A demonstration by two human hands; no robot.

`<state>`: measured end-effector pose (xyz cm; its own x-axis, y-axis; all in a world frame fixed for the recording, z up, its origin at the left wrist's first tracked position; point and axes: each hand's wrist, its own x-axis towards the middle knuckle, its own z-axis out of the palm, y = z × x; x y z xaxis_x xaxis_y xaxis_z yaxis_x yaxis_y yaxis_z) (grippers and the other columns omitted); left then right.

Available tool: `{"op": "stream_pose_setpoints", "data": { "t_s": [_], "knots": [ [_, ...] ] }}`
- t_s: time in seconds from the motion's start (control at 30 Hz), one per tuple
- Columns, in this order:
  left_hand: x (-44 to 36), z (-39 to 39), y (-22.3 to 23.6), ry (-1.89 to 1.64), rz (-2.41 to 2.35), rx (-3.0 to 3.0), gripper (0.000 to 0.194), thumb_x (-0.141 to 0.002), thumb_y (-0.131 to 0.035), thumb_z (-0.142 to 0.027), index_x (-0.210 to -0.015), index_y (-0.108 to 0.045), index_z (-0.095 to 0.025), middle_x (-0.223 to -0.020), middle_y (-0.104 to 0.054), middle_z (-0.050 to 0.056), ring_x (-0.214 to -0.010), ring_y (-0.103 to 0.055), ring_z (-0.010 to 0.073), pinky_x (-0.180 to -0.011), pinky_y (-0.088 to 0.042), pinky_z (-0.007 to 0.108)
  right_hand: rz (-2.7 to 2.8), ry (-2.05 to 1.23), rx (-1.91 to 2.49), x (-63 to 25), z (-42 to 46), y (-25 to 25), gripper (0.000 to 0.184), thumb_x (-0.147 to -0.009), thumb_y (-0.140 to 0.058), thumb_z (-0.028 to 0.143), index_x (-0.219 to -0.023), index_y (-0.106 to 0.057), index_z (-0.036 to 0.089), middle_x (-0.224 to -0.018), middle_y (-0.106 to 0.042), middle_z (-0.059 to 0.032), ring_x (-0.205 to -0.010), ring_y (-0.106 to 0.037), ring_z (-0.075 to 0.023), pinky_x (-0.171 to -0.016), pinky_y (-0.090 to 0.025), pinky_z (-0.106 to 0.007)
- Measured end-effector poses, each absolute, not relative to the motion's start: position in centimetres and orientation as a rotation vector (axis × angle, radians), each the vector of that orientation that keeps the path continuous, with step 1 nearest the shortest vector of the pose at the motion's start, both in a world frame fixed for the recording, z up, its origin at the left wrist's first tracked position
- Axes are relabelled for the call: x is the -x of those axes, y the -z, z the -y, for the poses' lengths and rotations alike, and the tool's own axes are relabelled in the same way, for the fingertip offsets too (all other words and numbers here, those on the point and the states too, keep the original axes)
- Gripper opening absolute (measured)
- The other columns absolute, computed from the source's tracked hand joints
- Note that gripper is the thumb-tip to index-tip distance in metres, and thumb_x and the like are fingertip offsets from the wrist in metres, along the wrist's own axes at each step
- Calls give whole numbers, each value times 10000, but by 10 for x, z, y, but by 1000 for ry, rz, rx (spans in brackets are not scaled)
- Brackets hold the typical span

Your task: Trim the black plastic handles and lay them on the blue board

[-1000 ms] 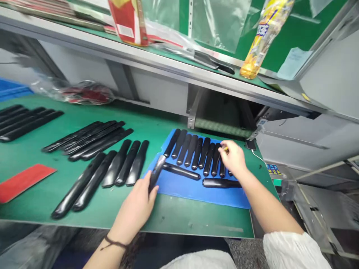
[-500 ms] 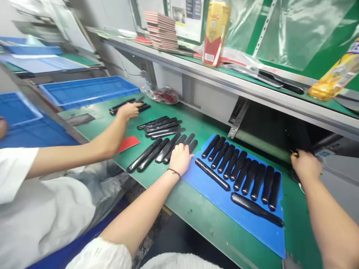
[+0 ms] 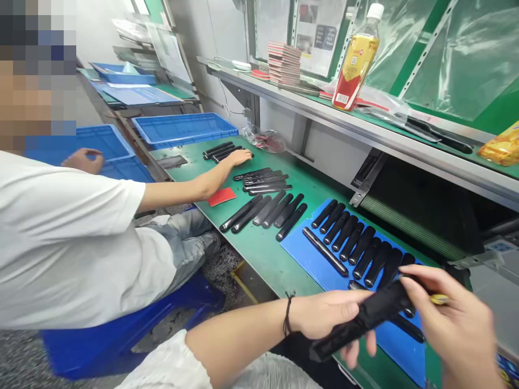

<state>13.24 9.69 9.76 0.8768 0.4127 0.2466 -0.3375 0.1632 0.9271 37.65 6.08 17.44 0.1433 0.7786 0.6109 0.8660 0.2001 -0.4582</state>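
Note:
My left hand (image 3: pixel 330 316) is closed around a long black handle-shaped piece (image 3: pixel 365 319), held tilted above the front edge of the bench. At the piece's upper end is my right hand (image 3: pixel 454 308), its fingers pinching a small tool with a yellow end (image 3: pixel 439 299); the rest of that tool is hidden. Beneath my hands lies a blue sheet (image 3: pixel 298 251) with a row of black handle pieces (image 3: pixel 359 243) and another black piece (image 3: pixel 325 252) set crosswise. More loose black pieces (image 3: pixel 270 209) lie to the left of the sheet.
On the left a co-worker's hand (image 3: pixel 241 156) touches black pieces on the green bench (image 3: pixel 259 259). A red card (image 3: pixel 221 196) lies near that arm. The shelf (image 3: pixel 308 102) above holds a drink bottle (image 3: pixel 357 59) and stacked red-edged pads (image 3: pixel 284 63). Blue bins (image 3: pixel 182 127) stand beyond.
My left hand has left the loose pieces and come forward, now holding a black piece. My right hand has moved from under the shelf toward it. The view has swung left.

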Motion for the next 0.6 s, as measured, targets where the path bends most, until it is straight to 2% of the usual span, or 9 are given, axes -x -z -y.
{"op": "stream_pose_setpoints", "data": {
  "t_s": [0.03,0.07,0.13,0.2,0.3,0.4,0.53,0.6],
  "knots": [
    [-134,-87,-89,-522,-54,-1144,743,-991,-344,-770,-1477,-461,-220,-884,-661,57,-546,-616,161,-559,-536,333,1679,127,1559,-354,-60,-166,227,-883,-740,501,-1053,-785,358,-840,-737,-65,-605,-664,-208,-509,-547,-343],
    [-133,-78,-81,-547,-74,-963,717,-980,-388,-768,-1435,-463,-220,-813,-623,16,-426,-521,118,-448,-460,272,1676,203,1477,-334,-59,-157,251,-896,-739,454,-1116,-763,334,-907,-723,-76,-653,-665,-210,-528,-561,-346],
    [-125,-63,-70,-659,-153,-719,641,-981,-444,-737,-1342,-489,-209,-746,-586,-21,-341,-434,80,-351,-361,211,1712,236,1287,-300,-52,-138,304,-874,-784,385,-1163,-740,299,-982,-681,-98,-763,-676,-228,-542,-572,-343],
    [-112,-52,-65,-758,-247,-675,580,-1008,-443,-697,-1266,-529,-185,-686,-574,-27,-338,-462,83,-332,-352,186,1892,-16,1107,-274,-45,-119,298,-886,-781,348,-1170,-729,277,-929,-670,-79,-747,-669,-216,-538,-571,-333],
    [-90,-43,-69,-855,-378,-747,559,-1032,-416,-675,-1174,-573,-157,-641,-544,-34,-323,-445,67,-317,-327,163,1932,-304,997,-243,-39,-102,67,-940,-718,244,-1000,-745,260,-768,-652,-16,-616,-635,-158,-527,-538,-295],
    [-67,-37,-80,-915,-429,-760,579,-1016,-443,-691,-1160,-585,-148,-683,-550,-23,-320,-394,42,-304,-303,161,1773,-504,992,-211,-37,-97,90,-942,-711,199,-883,-745,258,-684,-640,18,-549,-616,-136,-519,-515,-280],
    [-32,-25,-96,-877,-465,-828,622,-1000,-499,-685,-1287,-578,-139,-699,-524,-29,-369,-362,30,-335,-273,152,1593,-508,1006,-178,-29,-101,76,-911,-744,194,-905,-777,262,-697,-684,7,-556,-630,-145,-544,-513,-293],
    [-13,-20,-98,-850,-518,-816,592,-990,-530,-677,-1252,-583,-149,-729,-551,-17,-388,-365,28,-352,-277,151,1404,-372,1077,-171,-24,-105,65,-913,-742,211,-913,-782,262,-744,-717,-14,-609,-661,-169,-576,-527,-312]
  ]
}}
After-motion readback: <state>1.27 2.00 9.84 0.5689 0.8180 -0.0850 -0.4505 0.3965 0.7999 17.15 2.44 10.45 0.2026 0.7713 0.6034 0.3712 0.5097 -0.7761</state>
